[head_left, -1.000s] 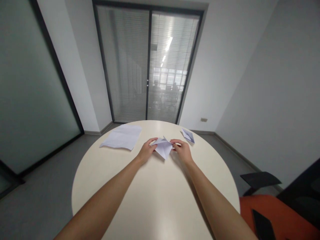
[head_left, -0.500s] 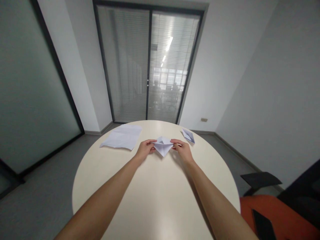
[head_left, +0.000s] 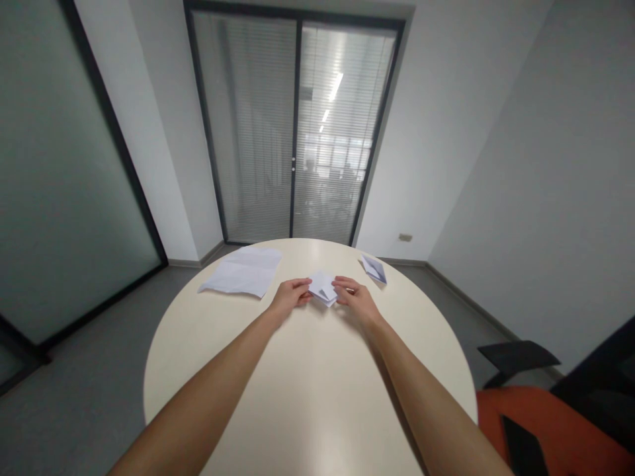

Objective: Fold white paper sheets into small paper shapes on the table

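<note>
Between my hands, near the far side of the round table, is a small piece of folded white paper with layered flaps and a corner toward me. My left hand pinches its left edge between thumb and fingers. At the right edge, my right hand has its fingers closed on the paper, the fingertips over the top side. The undersides of the folds are hidden.
A larger creased white sheet lies on the table's far left. Another folded white paper sits beyond my right hand. The cream round table has an orange chair at its right.
The folded paper has gone from a wide shape with pointed sides to a flatter, more compact one. My right hand has moved slightly left, closer to my left hand.
</note>
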Available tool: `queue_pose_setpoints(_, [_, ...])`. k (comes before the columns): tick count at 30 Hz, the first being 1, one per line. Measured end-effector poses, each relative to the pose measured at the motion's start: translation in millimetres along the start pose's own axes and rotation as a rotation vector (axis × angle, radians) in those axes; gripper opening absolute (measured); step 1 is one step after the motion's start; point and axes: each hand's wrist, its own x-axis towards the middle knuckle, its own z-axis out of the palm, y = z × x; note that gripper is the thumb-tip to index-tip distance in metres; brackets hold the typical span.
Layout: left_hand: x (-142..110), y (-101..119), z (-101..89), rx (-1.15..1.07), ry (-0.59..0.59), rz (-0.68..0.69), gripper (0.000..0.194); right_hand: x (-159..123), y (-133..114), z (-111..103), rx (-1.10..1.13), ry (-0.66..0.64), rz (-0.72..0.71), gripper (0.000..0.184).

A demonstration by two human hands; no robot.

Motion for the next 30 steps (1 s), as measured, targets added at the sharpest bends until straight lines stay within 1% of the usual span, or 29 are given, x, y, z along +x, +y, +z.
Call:
queue_pose_setpoints(2, [-0.1,-0.9,0.6,-0.015,-0.003,0.004,0.024,-0.7,0.8,0.7,-0.087,-0.045,-0.055,0.037])
queue_pose_setpoints(5, [1.5,-2.1,-0.6,-0.026,0.024,0.008,0.023,-1.9,1.6,2.0,-0.169,-0.094,-0.130,0.036])
queue_pose_setpoints(10, [6.2,-5.1,-4.6,-0.024,0.032,0.023,0.022,-5.4,3.8,4.8,-0.210,-0.154,-0.162,0.038])
queue_pose_setpoints(12, [6.8,-6.2,-5.1,0.011,0.025,0.043,0.023,-6.3,5.4,5.4,-0.218,-0.152,-0.179,0.043])
queue_pose_setpoints(14, [6.2,-7.0,-4.7,0.067,0.019,0.074,0.025,-6.2,6.3,5.0,-0.276,-0.118,-0.225,0.044])
queue_pose_setpoints(17, [4.6,-7.6,-2.7,0.150,0.007,0.119,0.027,-4.9,4.2,2.5,-0.459,-0.069,-0.344,0.037])
queue_pose_setpoints(19, [3.6,-7.8,-1.3,0.180,-0.006,0.145,0.027,-4.2,0.5,0.5,-0.573,-0.062,-0.427,0.032])
queue_pose_setpoints(21, [3.1,-8.0,-0.2,0.196,-0.019,0.169,0.026,-4.1,-4.2,-0.6,-0.642,-0.071,-0.484,0.031])
queue_pose_setpoints(26, [2.8,-7.7,0.9,0.266,-0.013,0.201,0.022,-6.2,-14.0,1.9,-0.730,-0.142,-0.522,0.028])
queue_pose_setpoints(28, [2.4,-7.4,1.2,0.346,-0.011,0.229,0.018,-7.4,-15.5,3.0,-0.764,-0.180,-0.523,0.027])
queue_pose_setpoints(30, [1.2,-7.4,1.7,0.462,-0.011,0.300,0.013,-8.5,-15.2,3.4,-0.799,-0.212,-0.522,0.028])
